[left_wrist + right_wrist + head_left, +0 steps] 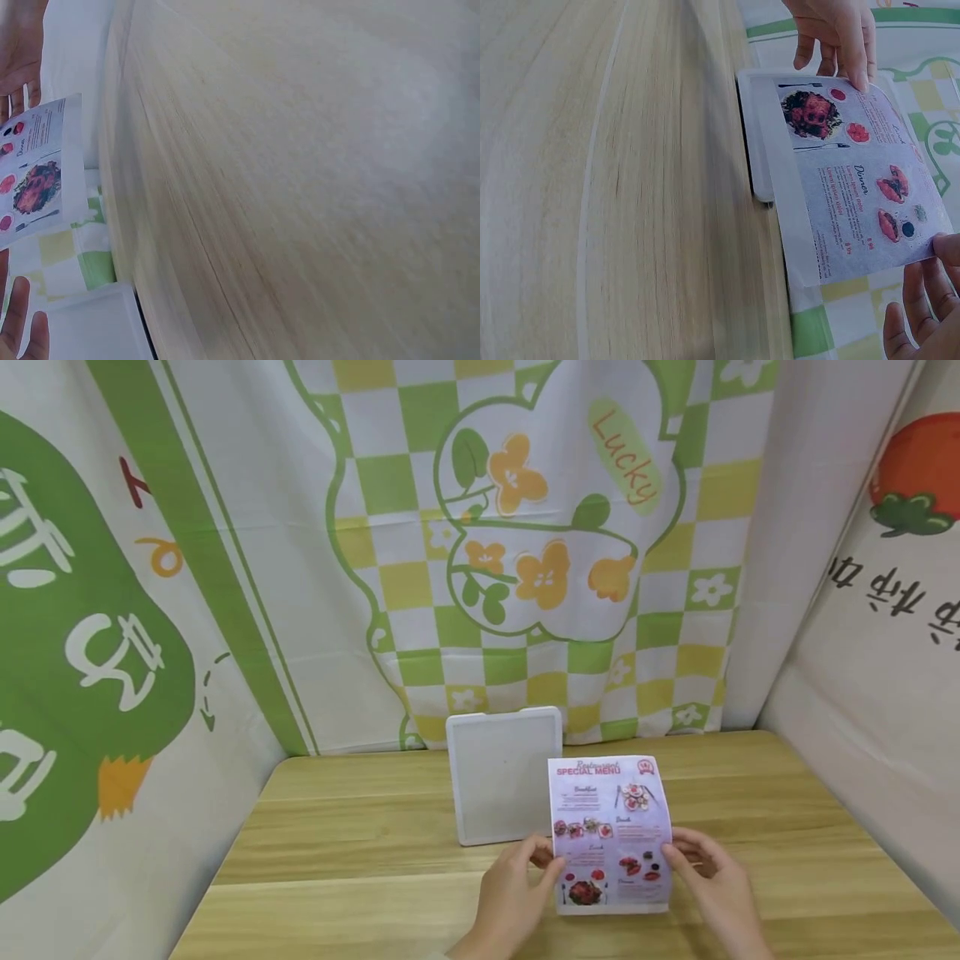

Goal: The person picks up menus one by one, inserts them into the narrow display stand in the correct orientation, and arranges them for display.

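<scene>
A printed menu sheet (611, 831) with red "Special Menu" lettering and food photos stands nearly upright over the wooden table (360, 877). My left hand (551, 862) pinches its left edge and my right hand (671, 857) pinches its right edge, both low on the sheet. Just behind the sheet, a white square board (502, 777) lies flat on the table. In the right wrist view the menu sheet (855, 180) overlaps the white board (754, 142), with my right hand's fingers (922, 307) at one edge and my left hand's fingers (840, 30) at the other. The menu sheet (37, 176) also shows in the left wrist view.
Printed cloth walls close in the table: a green-and-yellow checked flower backdrop (525, 552) behind, a green-patterned cloth (90, 652) at the left, and a cloth with a tomato print (900, 610) at the right. Bare wood lies left of my hands.
</scene>
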A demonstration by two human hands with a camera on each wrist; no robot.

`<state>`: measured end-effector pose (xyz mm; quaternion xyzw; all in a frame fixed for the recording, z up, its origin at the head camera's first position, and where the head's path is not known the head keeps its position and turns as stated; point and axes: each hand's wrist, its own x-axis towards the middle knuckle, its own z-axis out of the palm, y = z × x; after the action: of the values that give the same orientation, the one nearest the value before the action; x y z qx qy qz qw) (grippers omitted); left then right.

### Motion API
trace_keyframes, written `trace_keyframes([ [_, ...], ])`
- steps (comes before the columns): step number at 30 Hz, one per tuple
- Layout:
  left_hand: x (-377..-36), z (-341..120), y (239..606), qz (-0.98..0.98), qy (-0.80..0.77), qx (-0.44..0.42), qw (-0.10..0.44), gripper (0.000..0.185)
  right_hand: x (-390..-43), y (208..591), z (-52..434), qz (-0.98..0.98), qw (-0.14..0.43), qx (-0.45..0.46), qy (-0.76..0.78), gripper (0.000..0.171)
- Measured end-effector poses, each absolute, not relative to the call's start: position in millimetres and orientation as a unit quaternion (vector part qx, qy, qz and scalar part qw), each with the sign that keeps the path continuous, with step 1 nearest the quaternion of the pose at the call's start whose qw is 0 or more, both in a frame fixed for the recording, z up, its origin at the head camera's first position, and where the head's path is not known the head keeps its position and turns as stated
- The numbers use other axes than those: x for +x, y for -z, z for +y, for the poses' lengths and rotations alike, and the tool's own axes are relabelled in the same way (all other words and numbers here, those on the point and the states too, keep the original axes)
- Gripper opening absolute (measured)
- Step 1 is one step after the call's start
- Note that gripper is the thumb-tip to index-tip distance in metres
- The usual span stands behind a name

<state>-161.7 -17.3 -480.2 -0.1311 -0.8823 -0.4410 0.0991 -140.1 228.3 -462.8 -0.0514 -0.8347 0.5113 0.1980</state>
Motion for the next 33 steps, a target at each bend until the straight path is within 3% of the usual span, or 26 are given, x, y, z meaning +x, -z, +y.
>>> trace_keyframes([
  [24,-150.5,-65.1,474.2,-0.896,0.418,-0.101,0.111,0.017,-147.3,457.0,184.1,-0.818,0.207,0.029,-0.536,0.022],
  [33,-148.7,-77.2,465.0,-0.899,0.400,-0.106,0.146,0.021,-154.5,449.4,172.0,-0.823,0.212,0.054,-0.525,0.021],
])
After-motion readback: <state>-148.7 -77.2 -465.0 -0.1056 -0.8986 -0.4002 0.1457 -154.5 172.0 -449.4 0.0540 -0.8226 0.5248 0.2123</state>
